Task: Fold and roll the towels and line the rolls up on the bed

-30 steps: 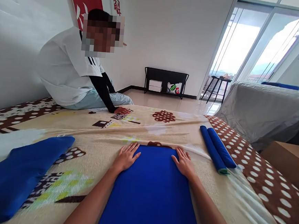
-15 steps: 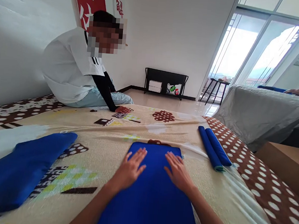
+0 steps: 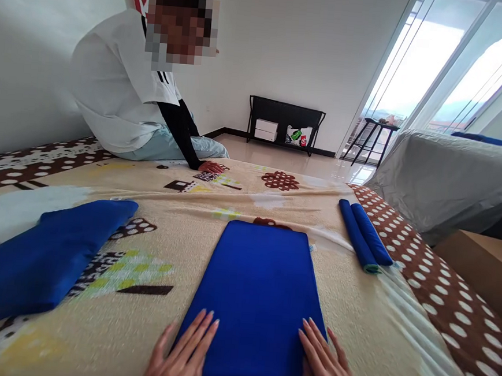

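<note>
left hand (image 3: 181, 359) open and flat, fingers on near left corner of folded blue towel (image 3: 260, 287) | right hand (image 3: 327, 373) open and flat on its near right corner | towel lies spread mid-bed on patterned blanket (image 3: 366, 324) | two rolled blue towels (image 3: 365, 236) beyond, right

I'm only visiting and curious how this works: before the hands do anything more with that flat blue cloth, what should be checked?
1. The left hand and the right hand lie open and flat at the near corners of the blue cloth: ok.
2. The cloth's top lies smooth, with straight edges: ok.
3. The rolled blue cloths on the right and the blue pillow on the left lie apart from it: ok.
4. The other person's hand rests on the blanket, well away: ok.
5. The layers under the cloth's top are even: cannot tell.
</note>
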